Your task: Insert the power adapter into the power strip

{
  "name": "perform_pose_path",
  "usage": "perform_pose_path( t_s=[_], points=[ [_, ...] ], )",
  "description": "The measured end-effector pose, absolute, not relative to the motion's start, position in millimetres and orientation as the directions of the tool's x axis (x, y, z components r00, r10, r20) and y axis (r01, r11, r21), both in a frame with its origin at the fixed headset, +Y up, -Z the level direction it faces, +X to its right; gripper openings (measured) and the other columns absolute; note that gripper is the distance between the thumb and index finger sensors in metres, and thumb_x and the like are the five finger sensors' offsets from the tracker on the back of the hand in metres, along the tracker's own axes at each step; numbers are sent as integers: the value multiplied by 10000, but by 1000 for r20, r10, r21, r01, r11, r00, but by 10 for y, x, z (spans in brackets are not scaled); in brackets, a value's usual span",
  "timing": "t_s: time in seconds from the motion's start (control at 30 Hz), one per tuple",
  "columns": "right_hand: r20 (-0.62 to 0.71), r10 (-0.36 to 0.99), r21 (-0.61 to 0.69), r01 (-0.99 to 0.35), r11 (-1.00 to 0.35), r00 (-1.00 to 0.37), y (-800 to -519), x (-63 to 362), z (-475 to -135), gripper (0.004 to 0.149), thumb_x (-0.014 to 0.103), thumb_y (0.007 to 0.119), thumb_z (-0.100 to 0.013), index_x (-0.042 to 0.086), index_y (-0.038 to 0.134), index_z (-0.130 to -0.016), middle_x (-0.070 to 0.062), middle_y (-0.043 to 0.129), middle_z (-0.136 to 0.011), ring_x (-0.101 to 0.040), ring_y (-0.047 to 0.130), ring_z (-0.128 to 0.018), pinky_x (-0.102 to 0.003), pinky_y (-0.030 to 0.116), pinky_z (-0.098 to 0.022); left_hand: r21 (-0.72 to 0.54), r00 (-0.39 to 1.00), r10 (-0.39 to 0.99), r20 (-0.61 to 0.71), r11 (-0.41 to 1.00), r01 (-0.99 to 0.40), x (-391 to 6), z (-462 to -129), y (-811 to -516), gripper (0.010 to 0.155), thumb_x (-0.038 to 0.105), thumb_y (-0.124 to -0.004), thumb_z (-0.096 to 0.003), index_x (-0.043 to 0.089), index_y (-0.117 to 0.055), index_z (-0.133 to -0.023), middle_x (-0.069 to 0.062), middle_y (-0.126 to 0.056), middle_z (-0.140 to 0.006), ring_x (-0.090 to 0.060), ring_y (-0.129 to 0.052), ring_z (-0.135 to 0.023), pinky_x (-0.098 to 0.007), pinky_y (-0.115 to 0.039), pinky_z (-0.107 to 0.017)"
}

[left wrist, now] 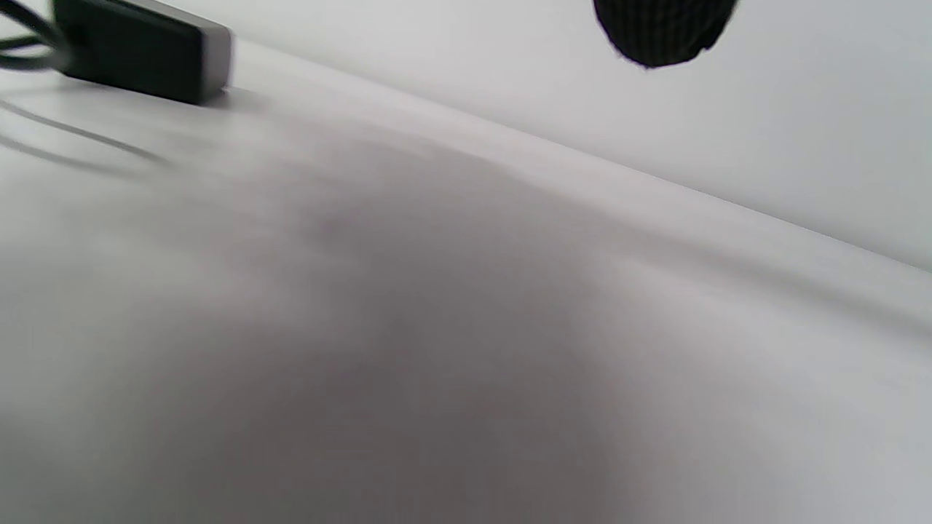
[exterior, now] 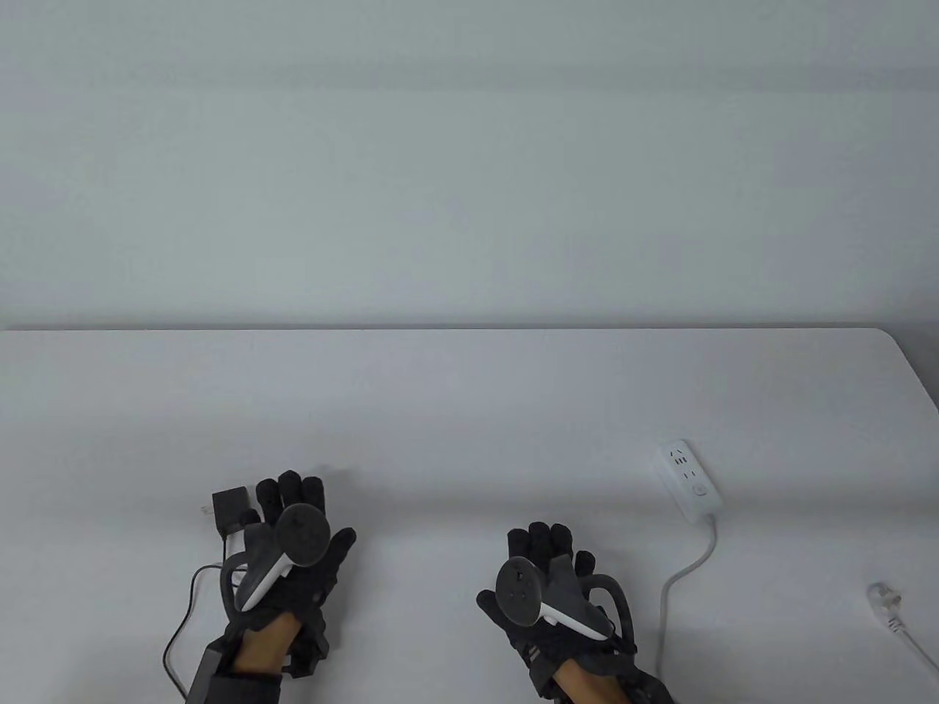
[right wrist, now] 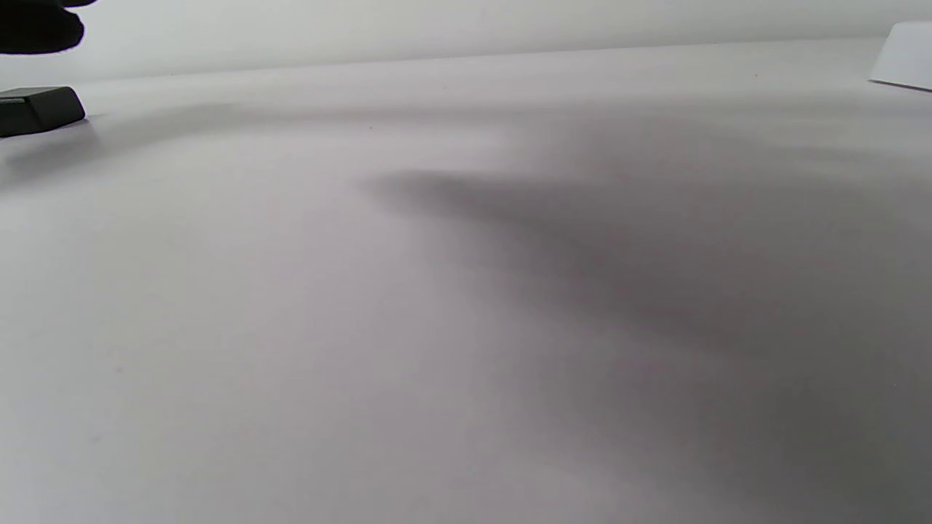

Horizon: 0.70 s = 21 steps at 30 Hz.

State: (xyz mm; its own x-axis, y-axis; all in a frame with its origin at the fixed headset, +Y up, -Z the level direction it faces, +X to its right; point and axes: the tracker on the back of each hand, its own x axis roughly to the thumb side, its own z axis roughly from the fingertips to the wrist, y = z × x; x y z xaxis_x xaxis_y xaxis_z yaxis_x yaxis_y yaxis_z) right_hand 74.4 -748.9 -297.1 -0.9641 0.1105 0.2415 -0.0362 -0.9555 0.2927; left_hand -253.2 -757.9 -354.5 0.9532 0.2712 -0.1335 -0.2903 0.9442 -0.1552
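The black power adapter (exterior: 231, 509) lies on the white table at the near left, prongs pointing left, with its black cable (exterior: 180, 616) trailing toward the front edge. My left hand (exterior: 292, 513) is spread flat just right of the adapter and holds nothing. In the left wrist view the adapter (left wrist: 145, 47) lies apart at the top left, and one fingertip (left wrist: 659, 29) hangs at the top. The white power strip (exterior: 687, 480) lies at the right, sockets facing up. My right hand (exterior: 546, 554) is open and empty, left of and nearer than the strip.
The strip's white cord (exterior: 669, 594) runs toward the front edge, right of my right hand. A loose white plug (exterior: 884, 598) lies at the far right. In the right wrist view the adapter (right wrist: 40, 109) sits far left and the strip's corner (right wrist: 906, 54) far right.
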Motion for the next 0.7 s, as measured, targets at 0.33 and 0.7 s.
perform_pose_path(
  t_s=[0.33,0.7],
  points=[
    [228,105,304,-32,-952,-968,-7490,754,-2973,889,628,434,-559,24,99,-1119,-345,132,-1156,-599,142,-1005,-746,298,-652,-153,893,140,-427,962,-224,-3053,-3905,-7702,862,628,-575,-521,272,-98,-1144,-129,-19,-1214,-463,-28,-1132,-665,-161,-790],
    [232,113,309,-37,-950,-966,-7490,757,-2981,885,631,430,-557,34,105,-1124,-347,130,-1156,-605,142,-1001,-748,298,-650,-221,865,-9,-501,968,-118,-3320,-3968,-7821,786,617,-639,-510,341,-306,-1166,-208,-294,-1173,-445,-495,-1008,-567,-476,-776]
  ],
)
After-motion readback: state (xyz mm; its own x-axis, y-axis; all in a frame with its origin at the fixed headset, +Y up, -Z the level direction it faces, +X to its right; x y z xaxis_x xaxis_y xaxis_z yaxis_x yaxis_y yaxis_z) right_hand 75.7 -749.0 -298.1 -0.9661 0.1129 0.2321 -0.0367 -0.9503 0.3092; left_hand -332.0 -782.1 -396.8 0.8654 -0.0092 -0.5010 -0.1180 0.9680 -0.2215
